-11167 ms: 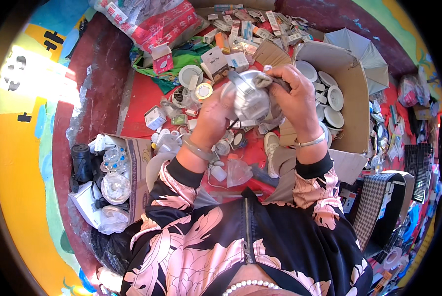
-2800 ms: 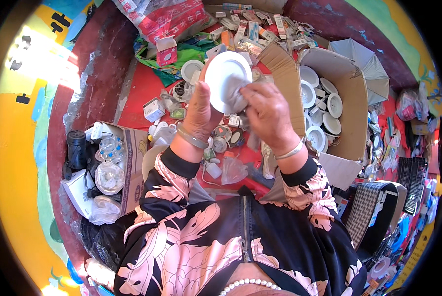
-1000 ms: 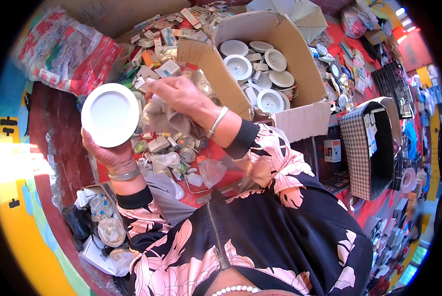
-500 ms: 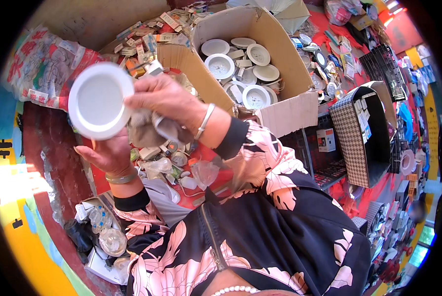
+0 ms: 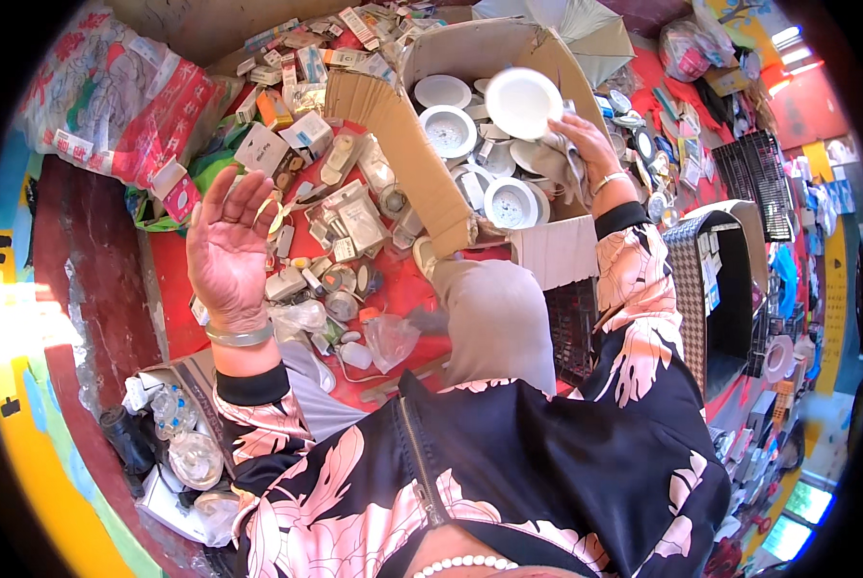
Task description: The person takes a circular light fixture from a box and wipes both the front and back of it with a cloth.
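In my right hand [image 5: 593,149] is a round white recessed downlight [image 5: 524,102], gripped by its edge over the open cardboard box [image 5: 557,256]. A grey-brown cloth [image 5: 560,166] hangs from the same hand, below the light. More round white downlights [image 5: 449,131] lie loosely in the box, several with speckled faces turned up. My left hand [image 5: 227,255] is raised at the left with its palm showing and fingers stretched, holding nothing. Beneath and beside it lie small boxes and lamp parts [image 5: 350,222] on a red sheet.
A patterned plastic bag [image 5: 114,106] bulges at the far left. At the right stand a houndstooth box [image 5: 687,250] and a black wire rack [image 5: 754,178]. By my left elbow, a carton [image 5: 196,380] holds clear plastic pieces. Many small packets [image 5: 354,29] lie behind.
My right hand has carried the downlight and cloth rightward from in front of me to above the cardboard box. My left hand has come away from them and opened out.
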`<state>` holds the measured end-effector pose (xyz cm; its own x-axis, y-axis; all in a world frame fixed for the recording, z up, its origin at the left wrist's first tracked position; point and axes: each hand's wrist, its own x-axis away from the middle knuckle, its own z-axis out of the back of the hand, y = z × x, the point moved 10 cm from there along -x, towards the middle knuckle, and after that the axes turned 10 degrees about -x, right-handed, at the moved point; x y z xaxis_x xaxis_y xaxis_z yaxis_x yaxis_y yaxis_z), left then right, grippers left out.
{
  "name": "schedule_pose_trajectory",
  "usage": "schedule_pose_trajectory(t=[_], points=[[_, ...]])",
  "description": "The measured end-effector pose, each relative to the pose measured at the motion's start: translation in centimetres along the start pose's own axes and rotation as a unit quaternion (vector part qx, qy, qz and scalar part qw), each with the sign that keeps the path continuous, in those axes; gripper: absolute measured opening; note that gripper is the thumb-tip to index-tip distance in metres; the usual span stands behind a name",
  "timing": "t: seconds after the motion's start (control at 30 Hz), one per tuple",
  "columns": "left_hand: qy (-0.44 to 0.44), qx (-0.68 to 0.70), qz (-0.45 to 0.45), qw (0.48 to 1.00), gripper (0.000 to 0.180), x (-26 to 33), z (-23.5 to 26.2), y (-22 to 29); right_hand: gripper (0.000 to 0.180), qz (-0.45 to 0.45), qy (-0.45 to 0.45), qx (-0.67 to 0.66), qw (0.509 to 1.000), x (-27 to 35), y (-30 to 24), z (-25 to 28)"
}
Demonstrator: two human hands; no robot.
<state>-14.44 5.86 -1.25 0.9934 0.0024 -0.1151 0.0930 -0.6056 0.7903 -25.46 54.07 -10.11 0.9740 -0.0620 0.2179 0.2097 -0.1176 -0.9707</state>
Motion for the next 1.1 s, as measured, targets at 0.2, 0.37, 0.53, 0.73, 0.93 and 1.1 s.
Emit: schedule_pose_trajectory(t=[0.2,0.37,0.53,0.73,0.93,1.1], points=[[0.005,0.011,0.028,1.0,0.051,-0.4,-0.1,-1.2,0.021,-0.081,0.153,0.101,0.98,-4.6,10.9,12.2],[0.016,-0.002,0.053,0.998,0.049,-0.4,-0.1,-2.3,0.017,-0.168,0.082,0.184,0.965,-8.5,17.8,11.6],[0.042,-0.029,0.07,0.996,0.051,-0.6,0.7,-3.3,0.031,-0.209,-0.018,0.256,0.944,-11.6,22.6,10.7],[0.059,-0.076,0.085,0.992,0.051,-0.4,1.4,-4.6,0.038,-0.334,-0.012,0.399,0.854,-12.6,26.6,10.9],[0.02,-0.062,0.118,0.991,0.049,-2.5,0.6,-7.5,0.048,-0.229,-0.092,0.62,0.745,-16.4,29.9,18.0],[0.051,-0.091,0.109,0.989,0.047,-0.7,1.0,-6.5,0.046,-0.215,-0.112,0.58,0.777,-14.6,24.3,9.8]])
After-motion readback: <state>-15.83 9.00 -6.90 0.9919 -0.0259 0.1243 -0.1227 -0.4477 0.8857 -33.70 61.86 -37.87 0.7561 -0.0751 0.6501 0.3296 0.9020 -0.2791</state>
